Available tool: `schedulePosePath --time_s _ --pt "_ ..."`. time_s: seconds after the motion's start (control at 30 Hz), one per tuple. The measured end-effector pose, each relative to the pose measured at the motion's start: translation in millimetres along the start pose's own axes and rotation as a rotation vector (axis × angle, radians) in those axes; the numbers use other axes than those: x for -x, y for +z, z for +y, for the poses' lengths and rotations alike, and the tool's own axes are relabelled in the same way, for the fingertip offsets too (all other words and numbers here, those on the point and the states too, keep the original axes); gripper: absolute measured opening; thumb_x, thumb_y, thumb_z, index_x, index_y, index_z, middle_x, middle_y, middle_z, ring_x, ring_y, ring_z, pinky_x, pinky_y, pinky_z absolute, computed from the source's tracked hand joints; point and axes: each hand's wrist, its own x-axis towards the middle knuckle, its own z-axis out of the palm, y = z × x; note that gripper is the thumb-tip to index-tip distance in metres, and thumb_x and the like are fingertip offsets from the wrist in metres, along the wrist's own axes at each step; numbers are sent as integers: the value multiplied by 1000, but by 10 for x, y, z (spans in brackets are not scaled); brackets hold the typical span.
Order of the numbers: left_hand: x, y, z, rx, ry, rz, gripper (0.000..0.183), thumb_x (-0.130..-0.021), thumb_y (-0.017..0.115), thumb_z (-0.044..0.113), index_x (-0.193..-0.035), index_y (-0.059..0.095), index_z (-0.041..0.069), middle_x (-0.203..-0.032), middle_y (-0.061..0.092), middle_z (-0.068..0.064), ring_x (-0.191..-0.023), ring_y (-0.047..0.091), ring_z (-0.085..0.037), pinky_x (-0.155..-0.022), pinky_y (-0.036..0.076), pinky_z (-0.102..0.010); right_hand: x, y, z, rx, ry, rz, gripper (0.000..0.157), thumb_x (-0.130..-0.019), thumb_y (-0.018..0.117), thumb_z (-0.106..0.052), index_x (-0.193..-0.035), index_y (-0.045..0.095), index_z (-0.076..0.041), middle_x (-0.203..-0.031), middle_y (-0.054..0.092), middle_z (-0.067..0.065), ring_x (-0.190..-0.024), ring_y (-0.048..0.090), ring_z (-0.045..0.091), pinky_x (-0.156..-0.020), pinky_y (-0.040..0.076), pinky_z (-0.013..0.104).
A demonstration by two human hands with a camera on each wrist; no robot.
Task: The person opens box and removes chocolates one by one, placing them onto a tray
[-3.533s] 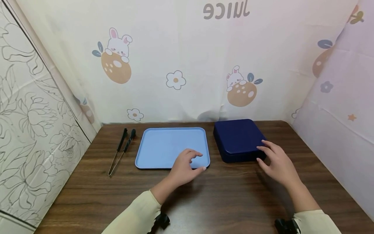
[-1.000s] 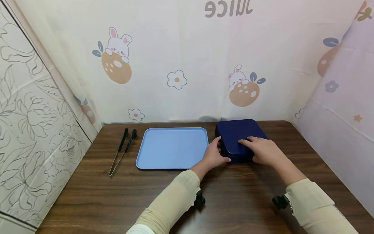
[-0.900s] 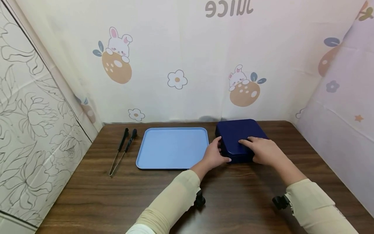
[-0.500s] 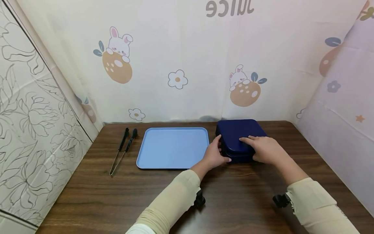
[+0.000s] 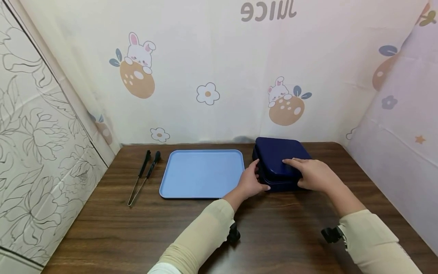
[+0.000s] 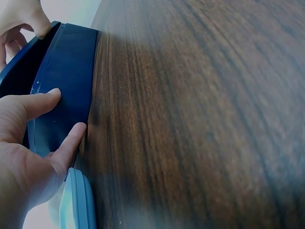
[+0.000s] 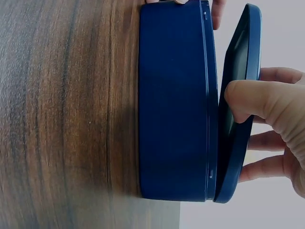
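A dark blue lidded box (image 5: 278,186) stands at the right of the table. My left hand (image 5: 249,182) holds its near left corner, thumb on the front wall and fingers along the left side. With my right hand (image 5: 315,175) I pinch the lid (image 5: 280,150), fingers on top and thumb under the front edge. In the right wrist view the lid (image 7: 255,43) is tilted up, leaving a gap above the box wall (image 7: 176,105). In the left wrist view the box wall (image 6: 71,62) stays on the table. The contents of the box are hidden.
Left of the box lies a light blue tray (image 5: 202,173), close to my left hand. Tongs (image 5: 142,179) with black tips lie farther left. A patterned curtain (image 5: 205,49) hangs behind the wooden table (image 5: 154,228).
Both hands moved from apart onto the box. In the last half second my right hand has raised the lid, while my left hand stayed at the corner.
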Motion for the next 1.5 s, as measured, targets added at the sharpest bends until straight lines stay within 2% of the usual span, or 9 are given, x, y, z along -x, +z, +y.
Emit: schedulePosePath --time_s 0.33,0.53,0.6,0.73,0.87,1.0,1.1,1.2,1.5 --pt "14 -48 -3 -1 25 13 98 -73 87 11 -154 31 21 -143 48 -8 -122 55 -23 -88 50 -30 47 10 66 -24 -7 38 70 -67 73 1 -135 57 -10 -124 59 30 -55 45 12 -51 36 30" --pt "-2 -149 31 47 58 73 73 -76 82 4 -141 50 13 -132 56 -7 -116 58 -23 -88 49 -27 102 29 111 -48 18 52 70 -68 72 1 -135 56 -11 -124 61 26 -54 42 10 -52 35 29" --pt "-5 -185 83 116 44 99 60 -79 79 2 -134 56 10 -127 59 -8 -111 60 -22 -85 50 -27 120 36 116 -58 26 51 71 -68 71 1 -136 55 -11 -123 62 24 -51 38 8 -51 34 28" --pt "-12 -228 212 399 -7 90 42 -87 72 3 -127 60 4 -116 61 -11 -102 65 -23 -75 55 -29 132 45 122 -65 19 64 71 -69 70 1 -136 54 -11 -117 65 20 -49 35 6 -50 34 27" --pt "-22 -240 330 726 -64 -13 49 -91 69 8 -136 51 2 -115 61 -12 -105 64 -31 -74 57 -37 136 54 126 -66 14 82 70 -69 72 1 -136 55 -11 -114 66 18 -50 36 7 -51 34 28" --pt "-43 -237 416 935 -135 -140 66 -94 66 11 -150 33 8 -131 55 -15 -113 60 -33 -80 55 -45 160 73 135 -66 21 93 71 -68 73 1 -136 55 -11 -118 64 20 -55 39 9 -54 35 29" --pt "-61 -206 464 993 -161 -208 73 -94 64 7 -155 24 10 -142 45 -18 -120 56 -35 -84 53 -48 196 88 148 -61 24 105 72 -68 73 1 -137 55 -11 -124 62 22 -59 42 10 -55 37 30" --pt "-75 -158 497 1030 -178 -226 76 -93 62 -1 -156 20 10 -143 43 -22 -123 52 -37 -86 51 -51 222 107 163 -57 18 119 73 -68 74 1 -137 55 -12 -127 60 22 -62 44 11 -57 38 31" --pt "-71 3 590 1042 -204 -150 86 -88 61 -14 -157 18 16 -150 33 -24 -118 55 -41 -83 52 -52 274 127 177 -51 -10 165 72 -67 73 2 -135 56 -13 -127 60 22 -67 46 13 -57 37 30"
